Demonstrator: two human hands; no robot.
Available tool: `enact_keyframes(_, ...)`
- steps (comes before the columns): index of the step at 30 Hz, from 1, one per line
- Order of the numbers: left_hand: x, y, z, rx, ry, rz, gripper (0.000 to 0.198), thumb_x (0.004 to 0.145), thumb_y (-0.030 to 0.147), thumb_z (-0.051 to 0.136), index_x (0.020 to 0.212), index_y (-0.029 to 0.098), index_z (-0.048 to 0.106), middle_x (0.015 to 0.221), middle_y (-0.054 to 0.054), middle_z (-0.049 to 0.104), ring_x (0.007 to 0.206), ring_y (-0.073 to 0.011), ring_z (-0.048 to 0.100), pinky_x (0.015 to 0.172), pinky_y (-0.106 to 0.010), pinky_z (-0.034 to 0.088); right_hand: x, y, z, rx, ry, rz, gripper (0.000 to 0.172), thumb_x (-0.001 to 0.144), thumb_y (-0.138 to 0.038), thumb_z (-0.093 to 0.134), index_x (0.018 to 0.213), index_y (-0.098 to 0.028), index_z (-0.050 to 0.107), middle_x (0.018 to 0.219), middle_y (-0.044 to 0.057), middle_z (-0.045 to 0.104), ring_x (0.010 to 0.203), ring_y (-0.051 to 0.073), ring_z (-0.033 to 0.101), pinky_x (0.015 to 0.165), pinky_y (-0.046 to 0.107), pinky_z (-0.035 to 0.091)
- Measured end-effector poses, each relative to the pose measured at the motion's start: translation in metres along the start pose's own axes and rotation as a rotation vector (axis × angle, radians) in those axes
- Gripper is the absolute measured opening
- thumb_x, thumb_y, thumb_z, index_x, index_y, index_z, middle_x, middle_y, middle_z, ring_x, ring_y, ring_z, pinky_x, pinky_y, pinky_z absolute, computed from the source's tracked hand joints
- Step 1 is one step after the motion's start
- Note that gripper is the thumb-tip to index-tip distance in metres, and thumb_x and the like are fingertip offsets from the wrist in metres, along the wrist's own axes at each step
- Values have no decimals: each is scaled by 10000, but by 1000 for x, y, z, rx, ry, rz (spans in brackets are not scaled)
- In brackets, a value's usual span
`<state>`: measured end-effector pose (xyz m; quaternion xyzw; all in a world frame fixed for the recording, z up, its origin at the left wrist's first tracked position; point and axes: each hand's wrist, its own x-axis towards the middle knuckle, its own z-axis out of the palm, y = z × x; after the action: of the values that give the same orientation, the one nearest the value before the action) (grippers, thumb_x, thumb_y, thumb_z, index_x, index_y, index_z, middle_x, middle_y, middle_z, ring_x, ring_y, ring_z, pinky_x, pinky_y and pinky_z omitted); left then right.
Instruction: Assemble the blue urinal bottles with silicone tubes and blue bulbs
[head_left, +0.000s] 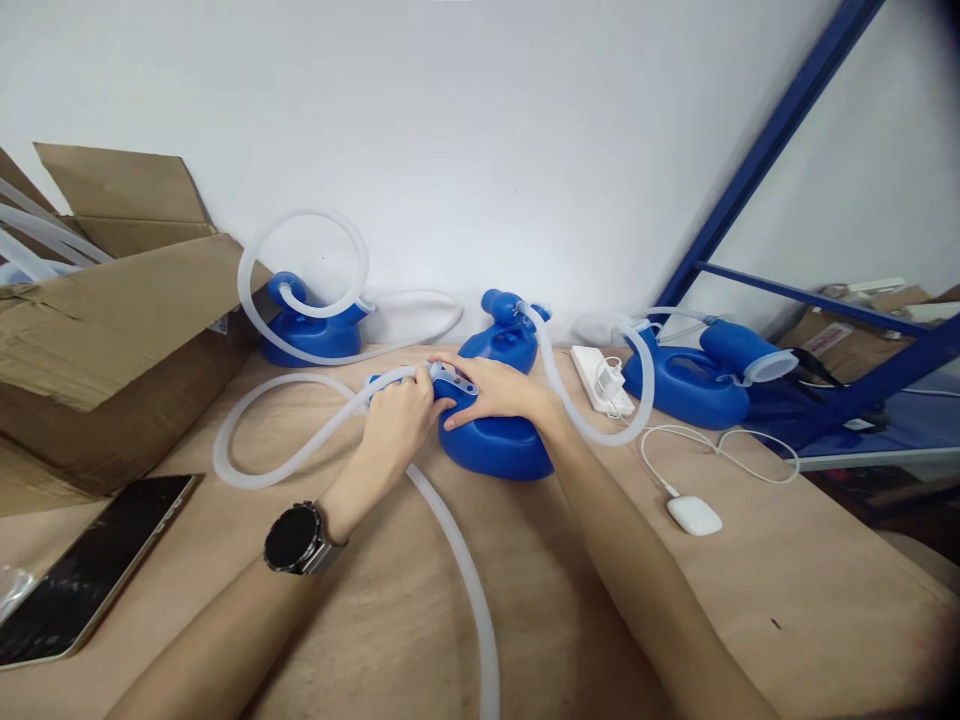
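Note:
A blue plastic urinal bottle (502,452) sits on the table in front of me, its neck end toward the left. My right hand (491,385) is closed around its neck from above, thumb at the near side. My left hand (405,410) is closed on the end of a translucent hose (330,430) beside the neck; the fingers hide part of the joint. Between both hands a clear strap with holes (456,380) lies over the blue neck. The hose loops out to the left, and a stretch of hose (469,570) runs down to the near table edge.
Three more blue bottles with hoses stand along the wall: a left one (322,335), a middle one (499,340) and a right one (686,385). Also here are a cardboard box (127,310), a phone (94,560), a power strip (596,385), a white case (694,514) and a blue rack (750,165).

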<state>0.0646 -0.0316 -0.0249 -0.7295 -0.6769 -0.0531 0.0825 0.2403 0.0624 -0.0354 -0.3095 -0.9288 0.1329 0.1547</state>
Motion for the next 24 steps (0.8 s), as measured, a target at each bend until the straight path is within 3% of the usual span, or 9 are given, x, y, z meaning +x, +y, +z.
enact_keyframes(3,2,-1,4,3,13,-6,520,1062,494,549,1313,39,577,1043,-223,768,939,-345,766,691,-347,489,1,-5,1,-64,5,60,1028,782,-564,876,1639,-273,389,1168,111,733,1088,341,699,913,415,523)
enact_keyframes(9,3,-4,6,28,57,8,504,1041,508,586,1284,66,604,1039,-221,766,937,-343,761,710,-345,491,3,-9,3,-67,11,71,957,835,-495,851,1641,-250,398,1256,148,717,1173,369,679,981,451,510)
enact_keyframes(12,1,-3,3,17,25,-6,480,1057,483,565,1281,60,607,1041,-223,767,939,-339,762,720,-344,496,4,-8,3,-16,34,39,933,837,-444,858,1628,-203,426,1290,163,715,1185,356,688,1008,430,505)
enact_keyframes(17,-1,0,-2,-2,8,-5,456,1069,433,557,1326,58,583,1093,-226,765,942,-322,760,723,-341,502,6,-6,3,48,44,14,898,821,-398,869,1594,-176,470,1232,152,743,1146,348,715,994,422,512)
enact_keyframes(24,0,1,-1,-9,19,-24,450,1053,422,589,1319,60,596,1134,-227,760,956,-329,758,729,-346,510,8,-7,2,78,44,-11,824,793,-292,878,1525,-234,504,1237,96,738,1098,305,726,939,360,502)
